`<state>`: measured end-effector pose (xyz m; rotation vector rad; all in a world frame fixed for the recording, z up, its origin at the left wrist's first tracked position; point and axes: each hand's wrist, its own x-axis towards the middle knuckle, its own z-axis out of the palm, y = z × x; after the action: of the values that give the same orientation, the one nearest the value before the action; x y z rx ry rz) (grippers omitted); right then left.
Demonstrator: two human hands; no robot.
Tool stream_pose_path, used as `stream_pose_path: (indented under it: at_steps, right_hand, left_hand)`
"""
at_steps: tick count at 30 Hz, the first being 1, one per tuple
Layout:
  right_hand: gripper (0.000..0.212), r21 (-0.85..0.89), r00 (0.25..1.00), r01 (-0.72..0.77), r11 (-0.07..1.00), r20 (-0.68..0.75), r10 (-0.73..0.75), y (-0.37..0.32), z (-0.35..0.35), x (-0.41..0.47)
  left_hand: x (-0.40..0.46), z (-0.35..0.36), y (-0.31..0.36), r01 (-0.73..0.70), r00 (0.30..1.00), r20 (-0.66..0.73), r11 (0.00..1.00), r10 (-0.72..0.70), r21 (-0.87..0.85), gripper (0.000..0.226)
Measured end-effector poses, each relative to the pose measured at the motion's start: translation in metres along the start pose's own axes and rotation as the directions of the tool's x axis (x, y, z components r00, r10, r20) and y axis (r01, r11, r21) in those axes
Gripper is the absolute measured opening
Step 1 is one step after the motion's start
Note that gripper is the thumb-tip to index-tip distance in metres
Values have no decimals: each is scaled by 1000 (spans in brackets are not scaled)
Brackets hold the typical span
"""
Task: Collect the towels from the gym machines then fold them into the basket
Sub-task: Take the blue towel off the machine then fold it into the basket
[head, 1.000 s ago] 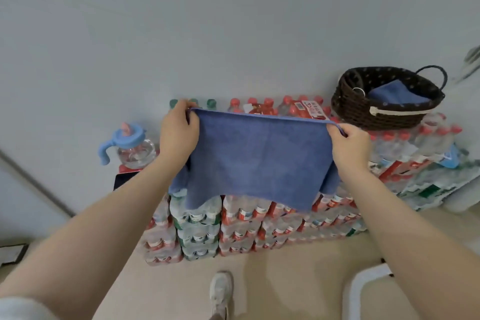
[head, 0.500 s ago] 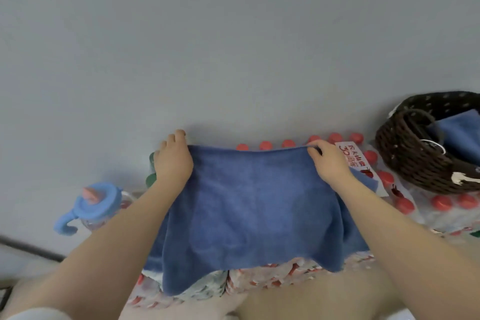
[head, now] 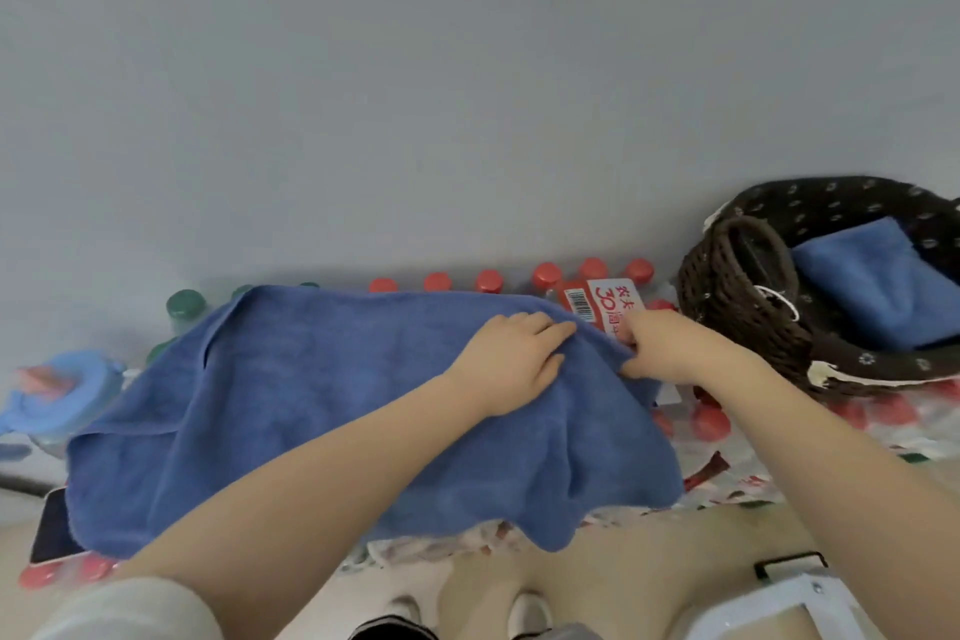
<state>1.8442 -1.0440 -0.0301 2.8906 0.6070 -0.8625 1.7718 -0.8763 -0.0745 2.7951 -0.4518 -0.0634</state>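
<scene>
A blue towel (head: 322,411) lies spread over the tops of stacked water-bottle packs, its front edge hanging over them. My left hand (head: 514,359) rests flat on the towel near its far right corner. My right hand (head: 660,343) pinches that same corner of the towel. To the right stands a dark brown woven basket (head: 737,296) on the bottles, with a folded blue towel (head: 872,286) inside it.
Red-capped bottles (head: 545,273) and green-capped bottles (head: 184,304) line the grey wall behind the towel. A blue-lidded sippy cup (head: 62,395) stands at the left, a phone (head: 52,530) beside the towel's left edge. A white frame (head: 789,603) is at bottom right.
The towel went from held up by its two top corners to laid flat on the bottles. My left hand slid right across it to meet my right hand at the right corner.
</scene>
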Motion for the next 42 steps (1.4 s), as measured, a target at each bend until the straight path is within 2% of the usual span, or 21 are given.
stream_pose_path:
  at_steps: [2,3,5,8,11,13,15,17,20,24,26,29,31,33,36,39,42]
  right_hand:
    - [30,-110,997,28,994,77,-20,9,-6,4]
    - [27,-156,998,35,987,51,-28,11,-12,5]
    - [10,-217,993,14,976,-115,-40,12,-28,7]
    - [30,-302,946,-39,953,-318,-62,12,-51,16]
    - [32,-471,915,-74,879,-383,-128,8,-57,26]
    - [33,-515,911,-35,857,-369,-184,0,-49,30]
    - [29,-458,883,119,881,-358,-305,-18,-38,33]
    - [21,-280,817,371,886,-356,-454,-47,-26,29]
    - [19,12,739,633,774,-306,-600,-103,-10,16]
    - [14,111,671,731,673,-302,-678,-178,3,5]
    - [14,141,669,736,663,-302,-679,-212,8,5]
    - [29,139,678,728,671,-284,-678,-261,11,6]
    - [36,147,671,738,658,-261,-694,-292,14,8]
    - [41,141,665,746,651,-199,-720,-319,18,12]
    - [43,26,701,712,702,-96,-707,-346,24,18]
    - [29,-3,760,642,767,-126,-637,-352,19,21]
    - [9,-38,813,557,830,-182,-554,-347,16,29]
  left_hand:
    - [6,5,6,38,999,-24,999,-38,26,57]
    - [8,9,8,63,997,-38,998,-62,25,61]
    - [11,11,10,130,990,-58,991,-128,29,61]
    - [16,11,11,246,969,2,969,-246,-5,61]
    - [12,5,11,257,966,-22,966,-258,-28,58]
    - [0,1,10,277,959,-61,961,-277,-7,59]
    - [-16,-5,2,323,941,-99,946,-323,-12,64]
    - [-40,-10,-13,355,926,-135,935,-354,-15,60]
    - [-86,-25,-38,453,872,-216,892,-439,16,45]
    - [-156,-44,-76,574,802,-268,814,-534,93,29]
    - [-185,-52,-99,610,783,-247,781,-570,130,30]
    - [-217,-63,-132,653,751,-156,757,-642,27,43]
    - [-232,-67,-152,586,807,-73,810,-587,-28,50]
    - [-245,-70,-169,477,873,-50,870,-486,-127,51]
    - [-263,-76,-195,447,888,6,860,-460,-248,50]
    - [-271,-80,-209,393,919,85,870,-386,-298,72]
    - [-272,-79,-217,333,942,129,916,-311,-223,81]
